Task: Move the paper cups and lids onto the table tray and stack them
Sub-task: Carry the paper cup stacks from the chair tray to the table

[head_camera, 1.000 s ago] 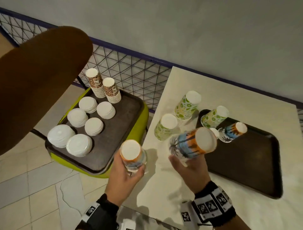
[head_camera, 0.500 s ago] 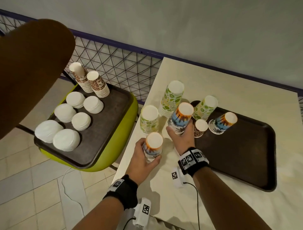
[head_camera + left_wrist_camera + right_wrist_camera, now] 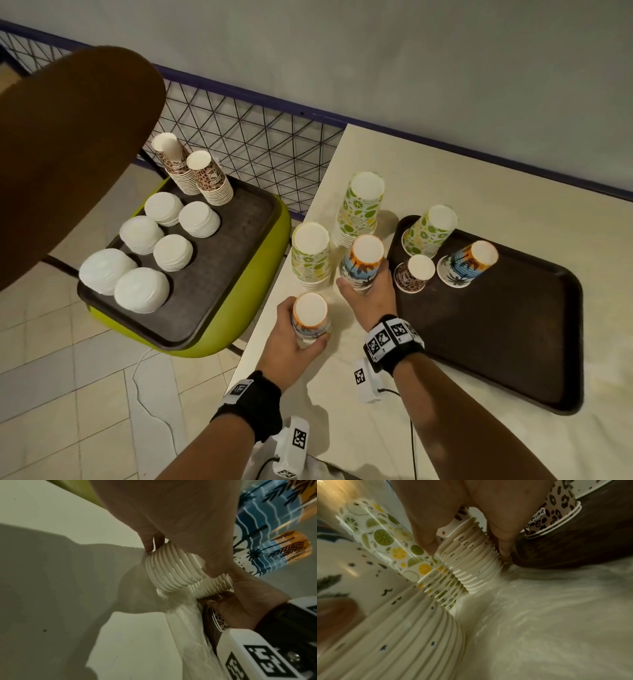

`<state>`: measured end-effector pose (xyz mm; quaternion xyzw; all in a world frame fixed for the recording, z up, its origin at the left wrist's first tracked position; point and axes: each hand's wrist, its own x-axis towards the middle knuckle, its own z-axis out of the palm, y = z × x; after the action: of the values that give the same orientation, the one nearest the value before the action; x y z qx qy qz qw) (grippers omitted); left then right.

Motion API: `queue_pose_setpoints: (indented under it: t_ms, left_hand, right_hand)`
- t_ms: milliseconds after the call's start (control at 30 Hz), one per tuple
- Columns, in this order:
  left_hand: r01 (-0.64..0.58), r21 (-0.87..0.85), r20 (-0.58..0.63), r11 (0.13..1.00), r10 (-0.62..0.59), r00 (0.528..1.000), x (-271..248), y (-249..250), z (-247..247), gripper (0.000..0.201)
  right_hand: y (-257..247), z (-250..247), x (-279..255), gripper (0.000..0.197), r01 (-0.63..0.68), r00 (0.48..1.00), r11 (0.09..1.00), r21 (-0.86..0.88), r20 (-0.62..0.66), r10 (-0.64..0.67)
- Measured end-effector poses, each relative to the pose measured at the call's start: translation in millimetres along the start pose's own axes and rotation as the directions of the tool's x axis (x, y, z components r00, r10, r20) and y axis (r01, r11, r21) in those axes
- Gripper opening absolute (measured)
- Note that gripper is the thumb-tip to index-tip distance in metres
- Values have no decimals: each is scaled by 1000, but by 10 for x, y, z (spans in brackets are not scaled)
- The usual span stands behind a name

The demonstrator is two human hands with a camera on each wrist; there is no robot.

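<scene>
My left hand (image 3: 305,329) grips a stack of palm-print paper cups (image 3: 310,310), upside down, near the table's left edge. The stack's rims (image 3: 171,569) touch the tabletop. My right hand (image 3: 364,284) grips a second palm-print stack (image 3: 366,250), whose rims (image 3: 471,561) stand on the table just left of the dark table tray (image 3: 513,342). On that tray stand a lime-print stack (image 3: 430,229), a leopard-print cup (image 3: 412,274) and a tilted palm-print cup (image 3: 469,263).
Two lime-print stacks (image 3: 361,205) (image 3: 310,253) stand on the table beside my right hand. A second tray (image 3: 246,246) on a green chair at the left holds several piles of white lids (image 3: 140,289) and two leopard-print stacks (image 3: 209,178). A wire fence runs behind.
Both hands have lowered their tilted, raised cup stacks upright onto the table. The right stack went forward, next to the lime stacks and the tray's corner.
</scene>
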<state>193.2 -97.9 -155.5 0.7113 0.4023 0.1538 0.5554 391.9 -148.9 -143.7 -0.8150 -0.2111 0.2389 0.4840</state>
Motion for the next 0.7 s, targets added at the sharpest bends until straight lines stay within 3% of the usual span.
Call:
queue_pose_setpoints:
  t_ms: [233, 367, 500, 600, 700]
  left_hand:
    - [7, 24, 20, 1000, -8, 1000, -33, 95, -59, 83]
    - [-13, 66, 39, 998, 11, 999, -88, 122, -196, 99]
    - [-34, 194, 21, 980, 31, 999, -200, 160, -452, 112]
    - [-81, 247, 20, 966, 79, 997, -345, 288, -732, 102]
    - [-95, 297, -35, 950, 110, 993, -475, 414, -1066, 79]
  right_hand:
    - [-62, -122, -17, 99, -20, 993, 999, -33, 117, 24]
    - [-63, -364, -150, 113, -36, 986, 997, -69, 158, 47]
    - [-418, -760, -495, 76, 7, 1000, 999, -48, 1, -7]
    - [-800, -999, -776, 53, 168, 981, 986, 1, -101, -167]
    - [-1235, -1009, -1060, 42, 289, 957, 955, 69, -58, -285]
